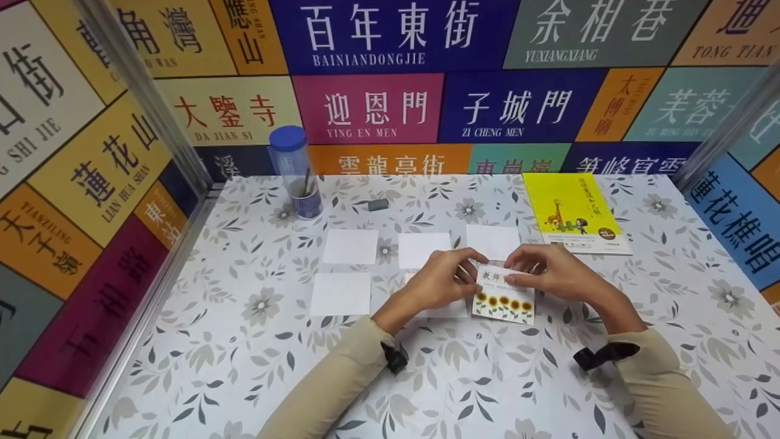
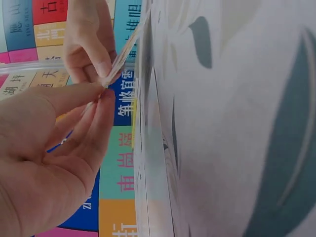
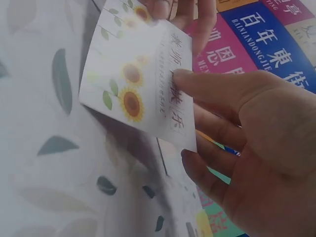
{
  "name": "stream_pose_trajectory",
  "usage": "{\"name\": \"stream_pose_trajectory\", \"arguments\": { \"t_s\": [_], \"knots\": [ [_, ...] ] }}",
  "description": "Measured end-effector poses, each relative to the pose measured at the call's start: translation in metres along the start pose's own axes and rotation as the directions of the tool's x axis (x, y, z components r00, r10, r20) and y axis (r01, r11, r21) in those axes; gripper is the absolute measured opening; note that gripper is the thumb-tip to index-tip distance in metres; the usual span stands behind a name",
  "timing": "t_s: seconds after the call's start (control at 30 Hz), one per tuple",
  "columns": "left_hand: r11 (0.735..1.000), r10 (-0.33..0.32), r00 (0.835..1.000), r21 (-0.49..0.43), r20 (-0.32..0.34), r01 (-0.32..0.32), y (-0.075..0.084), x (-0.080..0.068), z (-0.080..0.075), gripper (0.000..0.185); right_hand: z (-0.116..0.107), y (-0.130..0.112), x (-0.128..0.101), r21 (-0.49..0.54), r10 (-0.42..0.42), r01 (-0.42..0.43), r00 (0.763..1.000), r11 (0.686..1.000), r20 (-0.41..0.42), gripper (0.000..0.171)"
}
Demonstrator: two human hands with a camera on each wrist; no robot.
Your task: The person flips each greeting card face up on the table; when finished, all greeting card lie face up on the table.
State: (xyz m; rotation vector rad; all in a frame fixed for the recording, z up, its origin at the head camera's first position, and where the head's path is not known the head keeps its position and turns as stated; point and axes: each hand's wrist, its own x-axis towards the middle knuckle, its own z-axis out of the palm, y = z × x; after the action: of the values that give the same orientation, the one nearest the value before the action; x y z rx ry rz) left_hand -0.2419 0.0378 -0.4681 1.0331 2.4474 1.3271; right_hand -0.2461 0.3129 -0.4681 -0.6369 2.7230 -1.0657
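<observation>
A: Status on the hands?

B: Both on the sunflower card [image 1: 503,295]. Left hand [image 1: 440,281] pinches its left top edge, thumb and fingertips closed on it. Right hand [image 1: 551,272] pinches the right top edge, thumb on the printed face.

A: Where's the card?

B: Near-centre of the table [image 1: 256,366], just right of the middle. Top edge lifted by the fingers, bottom edge low at the tablecloth; can't tell if it touches. Sunflower row along the near edge, red characters near the top.

A: Wrist views agree?

B: Yes. Right wrist view shows the thumb pressed on the card's print with the fingers curled behind it. Left wrist view shows the card edge-on between the fingertips [image 2: 101,96].

A: Anything else around?

B: White blank cards lying flat: three in a far row [image 1: 350,246], [image 1: 425,249], [image 1: 493,241], one nearer on the left [image 1: 340,294], and one partly hidden under the left hand. Yellow book [image 1: 574,212] far right. Clear tube with blue cap [image 1: 295,172] far left, small grey block [image 1: 378,204] just right of it.
</observation>
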Motion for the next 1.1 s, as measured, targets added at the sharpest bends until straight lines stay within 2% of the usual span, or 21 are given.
{"name": "stream_pose_trajectory", "arguments": {
  "t_s": [0.13,0.27,0.33,0.43,0.5,0.6,0.7,0.83,0.9,0.97,1.1],
  "knots": [
    [0.985,-0.011,1.000,0.172,0.002,0.010,0.001,-0.001,0.001,0.042,0.002,0.007,0.002,-0.030,0.036,-0.036,0.999,0.999,0.012,0.019],
    [0.937,0.012,1.000,0.348,0.022,-0.019,0.003,0.000,0.000,0.040,0.003,0.009,0.002,-0.067,0.045,-0.044,0.999,0.997,0.009,0.016],
    [0.918,0.026,0.997,0.393,0.070,-0.051,0.003,0.001,0.001,0.041,0.005,0.010,0.002,-0.083,0.020,-0.020,1.000,0.996,0.001,0.016],
    [0.892,0.034,0.985,0.440,0.168,-0.105,0.004,0.000,0.003,0.041,0.007,0.013,0.002,-0.106,-0.025,0.023,0.999,0.994,-0.020,0.015],
    [0.877,0.030,0.976,0.463,0.218,-0.131,0.005,-0.001,0.005,0.040,0.008,0.015,0.002,-0.123,-0.026,0.021,0.999,0.992,-0.037,0.013],
    [0.861,0.018,0.968,0.488,0.251,-0.143,0.005,-0.002,0.006,0.039,0.009,0.016,0.002,-0.135,-0.001,-0.006,0.999,0.991,-0.052,0.011],
    [0.866,0.012,0.965,0.480,0.263,-0.141,0.004,-0.003,0.006,0.040,0.008,0.015,0.002,-0.138,0.045,-0.050,0.998,0.989,-0.038,0.010],
    [0.893,0.023,0.971,0.432,0.240,-0.128,0.001,-0.004,-0.001,0.041,0.007,0.013,0.001,-0.134,0.092,-0.092,0.996,0.987,-0.009,0.011],
    [0.901,0.031,0.977,0.418,0.212,-0.119,-0.001,-0.006,-0.008,0.040,0.006,0.010,0.002,-0.131,0.107,-0.107,0.994,0.986,-0.007,0.010],
    [0.910,0.011,0.983,0.406,0.182,-0.086,-0.004,-0.010,-0.017,0.042,0.006,0.007,0.004,-0.128,0.121,-0.121,0.993,0.984,-0.008,0.011],
    [0.914,-0.020,0.991,0.404,0.129,-0.034,-0.010,-0.022,-0.038,0.044,0.012,-0.004,0.009,-0.130,0.098,-0.100,0.995,0.987,-0.017,0.012]
  ]
}}
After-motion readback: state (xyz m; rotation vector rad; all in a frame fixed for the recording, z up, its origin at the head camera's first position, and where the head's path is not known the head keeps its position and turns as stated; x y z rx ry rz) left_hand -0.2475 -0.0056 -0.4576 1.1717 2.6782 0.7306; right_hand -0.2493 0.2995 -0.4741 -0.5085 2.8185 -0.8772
